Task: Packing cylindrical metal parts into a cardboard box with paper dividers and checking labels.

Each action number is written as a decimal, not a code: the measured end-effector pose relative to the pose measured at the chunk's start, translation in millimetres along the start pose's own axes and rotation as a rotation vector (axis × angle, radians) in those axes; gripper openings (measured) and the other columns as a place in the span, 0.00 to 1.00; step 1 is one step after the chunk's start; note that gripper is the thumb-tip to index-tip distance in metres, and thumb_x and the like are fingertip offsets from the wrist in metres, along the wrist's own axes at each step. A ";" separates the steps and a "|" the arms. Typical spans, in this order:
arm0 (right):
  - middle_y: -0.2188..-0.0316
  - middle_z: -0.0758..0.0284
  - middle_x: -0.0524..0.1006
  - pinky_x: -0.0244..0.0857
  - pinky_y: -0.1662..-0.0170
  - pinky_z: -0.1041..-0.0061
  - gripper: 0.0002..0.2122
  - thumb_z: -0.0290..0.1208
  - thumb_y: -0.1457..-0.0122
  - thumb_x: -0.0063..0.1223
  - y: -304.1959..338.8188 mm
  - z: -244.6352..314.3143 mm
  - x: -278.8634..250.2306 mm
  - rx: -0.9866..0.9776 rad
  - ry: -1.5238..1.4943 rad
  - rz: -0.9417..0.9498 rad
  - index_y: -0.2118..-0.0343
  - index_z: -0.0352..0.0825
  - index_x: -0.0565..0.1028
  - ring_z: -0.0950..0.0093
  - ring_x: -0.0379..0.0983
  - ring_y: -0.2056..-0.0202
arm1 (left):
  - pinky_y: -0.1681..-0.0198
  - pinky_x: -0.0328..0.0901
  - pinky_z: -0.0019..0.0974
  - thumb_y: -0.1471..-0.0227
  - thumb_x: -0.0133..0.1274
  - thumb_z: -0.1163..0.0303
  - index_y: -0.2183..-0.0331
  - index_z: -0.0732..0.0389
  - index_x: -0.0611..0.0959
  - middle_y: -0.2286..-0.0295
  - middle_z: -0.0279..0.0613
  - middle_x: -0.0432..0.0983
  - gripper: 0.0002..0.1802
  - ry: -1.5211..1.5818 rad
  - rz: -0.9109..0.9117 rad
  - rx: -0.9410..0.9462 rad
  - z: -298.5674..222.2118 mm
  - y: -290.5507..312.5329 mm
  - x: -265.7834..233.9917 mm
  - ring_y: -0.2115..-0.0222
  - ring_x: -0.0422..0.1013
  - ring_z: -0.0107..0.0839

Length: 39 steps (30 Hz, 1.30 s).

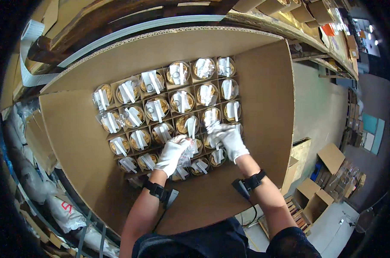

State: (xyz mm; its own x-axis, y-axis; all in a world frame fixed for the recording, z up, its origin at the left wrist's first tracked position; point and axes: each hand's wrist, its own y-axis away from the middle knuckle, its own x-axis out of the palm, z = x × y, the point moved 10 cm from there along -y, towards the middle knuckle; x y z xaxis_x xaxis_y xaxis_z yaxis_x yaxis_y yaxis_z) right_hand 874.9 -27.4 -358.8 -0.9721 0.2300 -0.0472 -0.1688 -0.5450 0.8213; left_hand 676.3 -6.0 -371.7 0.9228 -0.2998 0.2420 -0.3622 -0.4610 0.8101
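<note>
A large open cardboard box (pixel 263 129) stands in front of me, and cardboard dividers split its inside into cells. Round clear containers (pixel 180 101) with light-brown contents sit in rows in the cells, several with white strips and clear wrap on top. My left hand (pixel 172 154), in a white glove, is closed on a crumpled clear plastic packet (pixel 185 160) above the near rows. My right hand (pixel 230 141), also gloved in white, is over the containers on the right side. Motion smears its fingers, and whether they grip anything is unclear.
Wooden shelving with cardboard rolls (pixel 274 6) runs behind the box. White plastic sacks (pixel 66 213) lie at the left, beside a loose white strap (pixel 29 60). Open cartons (pixel 317 202) stand on the floor at the right. A dark band with a device circles each wrist.
</note>
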 end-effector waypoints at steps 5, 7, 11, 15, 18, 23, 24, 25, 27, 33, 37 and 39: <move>0.74 0.67 0.77 0.65 0.71 0.75 0.14 0.37 0.44 0.57 -14.2 6.5 -120.6 -0.420 0.286 -0.617 0.62 0.30 0.76 0.75 0.71 0.75 | 0.62 0.63 0.24 0.42 0.45 0.64 0.65 0.62 0.80 0.68 0.30 0.75 0.13 0.166 0.205 0.030 -24.1 7.8 35.4 0.67 0.68 0.19; 0.72 0.64 0.78 0.66 0.68 0.71 0.17 0.39 0.46 0.59 0.1 26.6 -73.2 -0.504 0.538 -0.546 0.59 0.30 0.76 0.72 0.72 0.73 | 0.59 0.62 0.26 0.40 0.40 0.59 0.62 0.60 0.79 0.65 0.32 0.75 0.17 0.127 0.238 0.107 -22.6 16.5 21.4 0.65 0.68 0.21; 0.74 0.57 0.76 0.68 0.66 0.66 0.19 0.43 0.49 0.58 54.2 79.9 55.0 -0.646 0.697 -0.067 0.60 0.33 0.76 0.60 0.73 0.71 | 0.54 0.61 0.28 0.40 0.38 0.47 0.58 0.60 0.78 0.60 0.36 0.74 0.27 0.121 0.328 0.042 -3.2 14.5 30.6 0.59 0.67 0.23; 0.75 0.60 0.77 0.68 0.68 0.69 0.14 0.35 0.53 0.58 56.2 72.3 78.1 -0.736 1.003 -0.068 0.63 0.34 0.79 0.63 0.74 0.71 | 0.49 0.59 0.28 0.41 0.44 0.51 0.52 0.63 0.75 0.57 0.38 0.74 0.26 0.198 0.068 -0.018 2.5 15.2 21.1 0.56 0.67 0.26; 0.73 0.61 0.79 0.68 0.62 0.78 0.08 0.22 0.50 0.54 36.4 56.4 55.1 -0.428 0.404 0.077 0.66 0.31 0.80 0.73 0.75 0.70 | 0.49 0.58 0.26 0.43 0.50 0.59 0.51 0.66 0.74 0.56 0.36 0.74 0.24 0.112 0.216 -0.001 -2.9 9.9 27.7 0.55 0.66 0.25; 0.73 0.71 0.79 0.65 0.65 0.82 0.06 0.25 0.43 0.53 18.6 17.6 34.9 -0.111 -0.025 0.054 0.68 0.27 0.79 0.83 0.71 0.71 | 0.53 0.61 0.25 0.46 0.53 0.67 0.55 0.67 0.76 0.60 0.35 0.76 0.19 0.098 0.147 0.016 -1.7 -0.1 19.5 0.61 0.69 0.22; 0.75 0.71 0.78 0.65 0.66 0.82 0.06 0.24 0.44 0.53 19.9 21.1 35.1 -0.077 0.067 0.020 0.70 0.27 0.79 0.83 0.71 0.72 | 0.53 0.61 0.25 0.47 0.54 0.67 0.54 0.68 0.76 0.61 0.35 0.76 0.20 0.111 0.134 -0.004 -1.7 -1.0 21.3 0.61 0.69 0.22; 0.75 0.71 0.78 0.65 0.66 0.82 0.06 0.24 0.44 0.53 19.7 18.6 36.4 -0.075 0.065 0.024 0.70 0.27 0.79 0.83 0.71 0.72 | 0.55 0.62 0.26 0.48 0.55 0.66 0.57 0.68 0.77 0.63 0.35 0.77 0.19 0.131 0.117 0.044 -9.7 1.9 20.8 0.64 0.70 0.23; 0.78 0.73 0.77 0.65 0.68 0.82 0.05 0.24 0.45 0.55 32.6 45.6 61.4 -0.554 0.772 0.107 0.72 0.26 0.78 0.83 0.70 0.74 | 0.55 0.62 0.26 0.48 0.55 0.66 0.58 0.68 0.78 0.63 0.36 0.77 0.18 0.059 0.069 0.060 -10.8 1.4 13.2 0.64 0.70 0.23; 0.77 0.66 0.78 0.66 0.70 0.79 0.03 0.21 0.48 0.55 34.9 37.9 65.4 -0.228 0.136 0.129 0.71 0.28 0.78 0.79 0.71 0.75 | 0.57 0.61 0.26 0.45 0.51 0.64 0.61 0.67 0.80 0.64 0.35 0.77 0.16 -0.041 0.020 0.042 -12.0 3.7 8.8 0.63 0.69 0.24; 0.73 0.65 0.78 0.66 0.68 0.81 0.07 0.20 0.51 0.55 33.6 36.4 58.0 -0.414 0.460 0.205 0.68 0.30 0.77 0.79 0.72 0.74 | 0.56 0.61 0.26 0.45 0.51 0.62 0.60 0.67 0.79 0.63 0.35 0.77 0.18 -0.011 0.074 -0.023 0.9 4.9 18.4 0.63 0.69 0.24; 0.73 0.65 0.79 0.66 0.68 0.81 0.07 0.22 0.50 0.54 35.0 40.2 63.3 -0.609 0.773 0.207 0.66 0.31 0.77 0.77 0.72 0.74 | 0.56 0.61 0.26 0.45 0.51 0.62 0.59 0.67 0.79 0.63 0.35 0.77 0.18 0.139 0.074 -0.105 7.0 6.5 25.1 0.63 0.69 0.25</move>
State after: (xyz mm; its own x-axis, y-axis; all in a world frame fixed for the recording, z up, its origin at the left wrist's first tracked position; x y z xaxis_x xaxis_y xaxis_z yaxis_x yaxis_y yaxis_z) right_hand 814.0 0.5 -310.1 -0.7941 -0.3848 -0.4704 0.1708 -0.8842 0.4348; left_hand 696.1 -22.4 -364.1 0.9059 -0.2082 0.3688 -0.4211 -0.3496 0.8369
